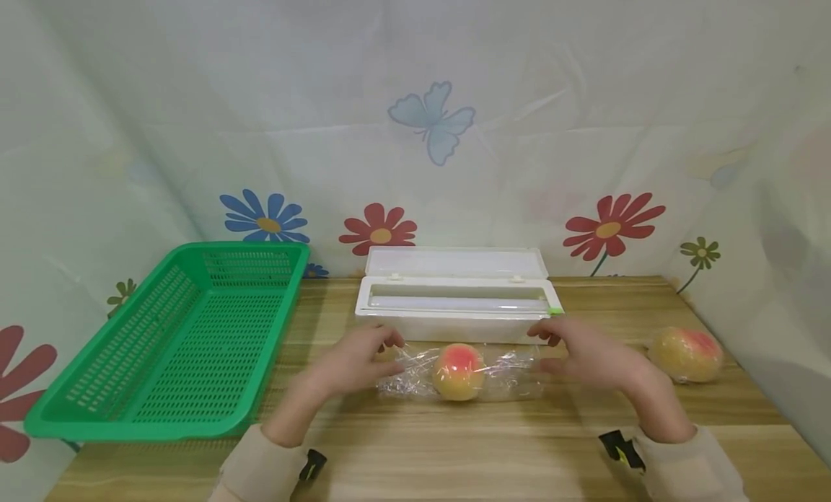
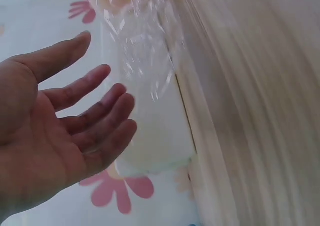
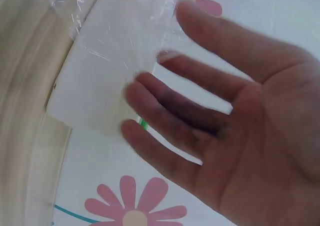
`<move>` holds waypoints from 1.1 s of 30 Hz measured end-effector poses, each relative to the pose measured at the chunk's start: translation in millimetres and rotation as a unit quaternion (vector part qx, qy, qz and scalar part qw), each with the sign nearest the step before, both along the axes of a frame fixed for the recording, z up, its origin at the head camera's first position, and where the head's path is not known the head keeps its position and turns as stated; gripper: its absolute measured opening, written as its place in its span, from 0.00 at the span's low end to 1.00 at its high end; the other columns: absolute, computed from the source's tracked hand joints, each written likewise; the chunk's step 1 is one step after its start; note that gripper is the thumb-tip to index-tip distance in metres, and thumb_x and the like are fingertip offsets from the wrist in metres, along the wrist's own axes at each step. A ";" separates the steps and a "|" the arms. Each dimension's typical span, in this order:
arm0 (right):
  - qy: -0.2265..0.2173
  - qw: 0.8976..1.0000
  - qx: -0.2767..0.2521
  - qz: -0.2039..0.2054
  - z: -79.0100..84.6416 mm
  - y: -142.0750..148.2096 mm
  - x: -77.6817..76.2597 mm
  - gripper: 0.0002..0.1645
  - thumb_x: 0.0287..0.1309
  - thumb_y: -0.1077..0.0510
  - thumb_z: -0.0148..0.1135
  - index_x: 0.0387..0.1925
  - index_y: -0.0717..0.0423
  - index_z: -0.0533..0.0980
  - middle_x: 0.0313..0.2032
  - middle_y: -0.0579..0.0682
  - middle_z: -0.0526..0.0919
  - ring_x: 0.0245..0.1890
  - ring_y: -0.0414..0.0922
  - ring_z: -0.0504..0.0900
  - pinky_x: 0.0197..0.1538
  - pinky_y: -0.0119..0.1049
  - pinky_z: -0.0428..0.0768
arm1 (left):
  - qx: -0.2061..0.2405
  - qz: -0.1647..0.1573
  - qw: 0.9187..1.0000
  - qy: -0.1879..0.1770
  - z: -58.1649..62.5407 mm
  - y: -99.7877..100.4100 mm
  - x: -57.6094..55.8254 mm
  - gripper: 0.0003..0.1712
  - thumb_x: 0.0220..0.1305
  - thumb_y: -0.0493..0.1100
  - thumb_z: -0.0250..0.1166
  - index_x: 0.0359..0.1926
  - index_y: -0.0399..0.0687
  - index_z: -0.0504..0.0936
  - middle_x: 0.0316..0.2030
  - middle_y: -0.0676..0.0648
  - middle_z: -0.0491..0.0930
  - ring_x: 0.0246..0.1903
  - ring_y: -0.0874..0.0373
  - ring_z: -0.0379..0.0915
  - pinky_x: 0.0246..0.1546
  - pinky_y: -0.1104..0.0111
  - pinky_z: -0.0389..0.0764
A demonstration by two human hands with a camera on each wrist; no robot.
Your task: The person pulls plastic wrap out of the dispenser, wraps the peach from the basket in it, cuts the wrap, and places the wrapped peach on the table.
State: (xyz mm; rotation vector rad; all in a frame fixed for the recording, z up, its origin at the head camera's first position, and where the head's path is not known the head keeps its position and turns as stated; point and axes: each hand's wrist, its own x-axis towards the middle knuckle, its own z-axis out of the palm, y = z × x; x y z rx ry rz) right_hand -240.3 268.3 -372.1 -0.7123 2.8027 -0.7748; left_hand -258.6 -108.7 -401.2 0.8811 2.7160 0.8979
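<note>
Here, a round yellow fruit [image 1: 458, 381], red-topped, amid crinkled clear film [image 1: 417, 376].

Over on the left of the wooden tabletop [image 1: 415, 455] sits a green plastic basket [image 1: 208, 358]; behind hangs a pale cloth [image 1: 552, 112] printed with a blue butterfly [image 1: 438, 121] and colourful flowers [image 1: 380, 235].

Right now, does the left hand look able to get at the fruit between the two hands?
Probably yes: the left hand looks empty and is close beside the fruit. Only clear film sticking out from the fruit's side seems to lie between; the white box stands behind, off that path.
</note>
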 end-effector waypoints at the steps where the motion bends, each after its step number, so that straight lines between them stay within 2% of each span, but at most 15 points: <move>1: 0.015 1.000 -0.001 -0.012 1.1 -0.4 0.0 0.25 0.60 0.54 0.74 0.55 0.63 0.79 0.50 0.55 0.82 0.49 0.54 0.78 0.52 0.55 0.79 | -0.003 -0.003 1.000 0.010 2.2 5.2 2.8 0.18 0.67 0.42 0.72 0.53 0.40 0.81 0.47 0.44 0.79 0.48 0.47 0.76 0.51 0.55 0.79; 6: 0.074 0.995 -0.018 -0.058 3.9 4.6 -2.6 0.26 0.59 0.50 0.76 0.50 0.64 0.80 0.47 0.55 0.84 0.46 0.55 0.80 0.46 0.50 0.80 | -0.015 -0.040 0.998 0.055 10.0 31.9 14.5 0.24 0.67 0.45 0.72 0.60 0.43 0.79 0.55 0.47 0.75 0.55 0.52 0.72 0.58 0.58 0.77; 10: 0.093 0.990 -0.025 -0.104 4.9 9.9 -5.6 0.26 0.61 0.50 0.74 0.50 0.66 0.80 0.45 0.56 0.85 0.45 0.56 0.80 0.43 0.48 0.81 | -0.031 -0.076 0.993 0.086 12.8 51.1 20.3 0.25 0.67 0.44 0.72 0.62 0.44 0.78 0.58 0.49 0.74 0.58 0.55 0.71 0.62 0.63 0.74; 15: 0.107 0.983 -0.025 -0.145 2.3 14.1 -10.7 0.24 0.66 0.58 0.68 0.54 0.73 0.76 0.49 0.69 0.81 0.49 0.66 0.79 0.48 0.60 0.80 | -0.069 -0.089 0.986 0.124 10.7 68.2 22.3 0.28 0.67 0.46 0.72 0.65 0.46 0.77 0.64 0.47 0.73 0.63 0.53 0.69 0.65 0.62 0.70; 20: 0.104 0.984 -0.005 -0.146 -8.9 19.7 -20.5 0.29 0.63 0.68 0.65 0.62 0.79 0.68 0.59 0.79 0.71 0.58 0.74 0.71 0.56 0.69 0.72 | -0.101 -0.083 0.981 0.142 6.0 79.8 21.5 0.30 0.65 0.48 0.73 0.66 0.46 0.76 0.63 0.47 0.73 0.63 0.53 0.69 0.65 0.63 0.71; 26: 0.090 0.989 -0.042 -0.112 -23.6 19.3 -30.0 0.33 0.58 0.75 0.65 0.65 0.78 0.65 0.63 0.77 0.68 0.61 0.73 0.70 0.55 0.65 0.77 | -0.127 -0.061 0.980 0.143 4.6 88.2 20.5 0.33 0.63 0.51 0.74 0.65 0.46 0.76 0.62 0.48 0.74 0.62 0.54 0.69 0.64 0.64 0.71; 33: 0.095 0.990 -0.041 -0.095 -28.3 14.4 -30.4 0.34 0.58 0.74 0.68 0.64 0.80 0.67 0.68 0.78 0.63 0.65 0.73 0.66 0.58 0.63 0.75 | -0.136 -0.042 0.977 0.160 2.6 96.3 16.9 0.34 0.57 0.52 0.79 0.59 0.46 0.75 0.53 0.49 0.76 0.54 0.55 0.73 0.59 0.65 0.74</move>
